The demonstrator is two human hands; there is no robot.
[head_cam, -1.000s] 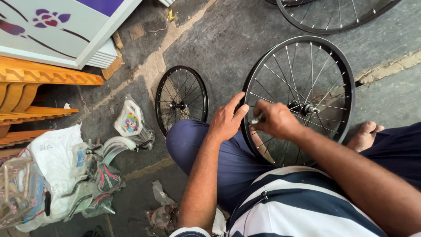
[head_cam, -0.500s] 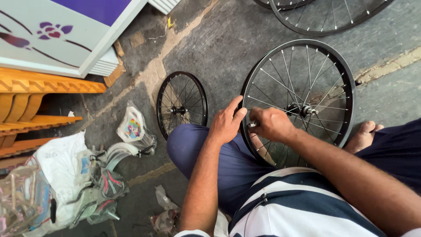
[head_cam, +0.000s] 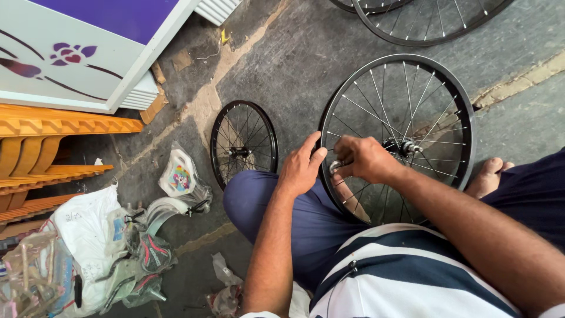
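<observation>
The big bicycle wheel (head_cam: 397, 138) stands upright on the concrete floor (head_cam: 306, 65), leaning against the blue trouser leg (head_cam: 276, 206) of the person, and it keeps the same place as one second ago; only the view has moved a little, so the wheel sits a bit lower and more to the centre now. A smaller wheel (head_cam: 243, 143) lies flat on the floor just to the left of it, not moved, and parts of two more wheels (head_cam: 429, 20) show at the top edge. At the left there are orange moulded parts (head_cam: 53, 147), a white panel with a flower drawing (head_cam: 70, 59) and a heap of plastic bags with mudguards (head_cam: 118, 247), all unchanged. The left hand (head_cam: 301, 171) rests on the rim, its fingers pressed around the near edge as before. The right hand (head_cam: 365, 158) is closed on a small metal tool (head_cam: 335, 168) at a spoke near the rim; compared with a second ago it has turned slightly at the wrist, so it seems the work on this one spoke goes on, with no new place taken.
</observation>
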